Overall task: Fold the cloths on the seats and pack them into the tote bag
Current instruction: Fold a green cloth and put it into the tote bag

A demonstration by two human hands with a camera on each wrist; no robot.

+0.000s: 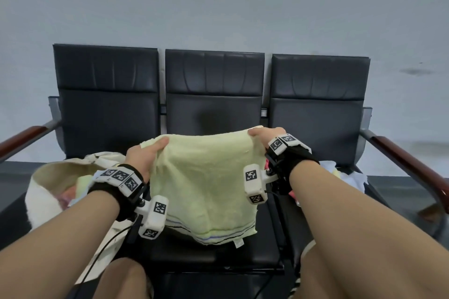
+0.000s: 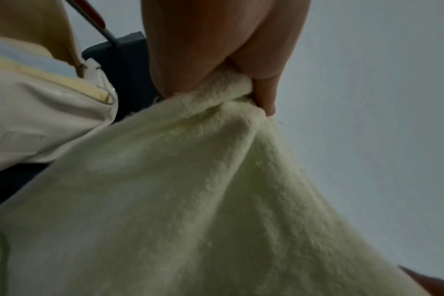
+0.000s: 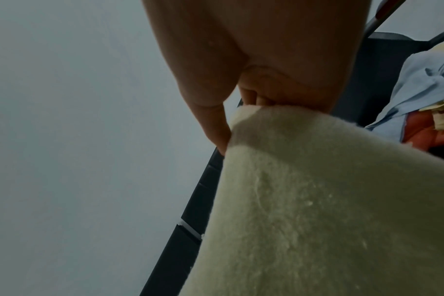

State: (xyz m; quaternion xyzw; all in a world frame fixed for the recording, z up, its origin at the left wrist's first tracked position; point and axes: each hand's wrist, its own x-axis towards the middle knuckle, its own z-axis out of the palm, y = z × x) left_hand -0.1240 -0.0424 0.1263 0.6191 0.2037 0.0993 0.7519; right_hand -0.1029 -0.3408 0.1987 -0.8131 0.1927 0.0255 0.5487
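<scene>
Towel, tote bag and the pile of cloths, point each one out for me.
towel [image 1: 206,177], head view, middle of the hanging face.
tote bag [image 1: 41,192], head view, pale outer wall on the left seat.
pile of cloths [image 3: 418,80], right wrist view, light blue cloth on top.

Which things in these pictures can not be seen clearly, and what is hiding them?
- Contents of the tote bag: head view, blurred colours only, partly behind the left hand.
- Pile of cloths on the right seat: head view, mostly behind the right hand and forearm; right wrist view, cut by the edge.
- Fingers under the green towel: both wrist views, covered by it.
- Towel label: head view, too small.
</scene>
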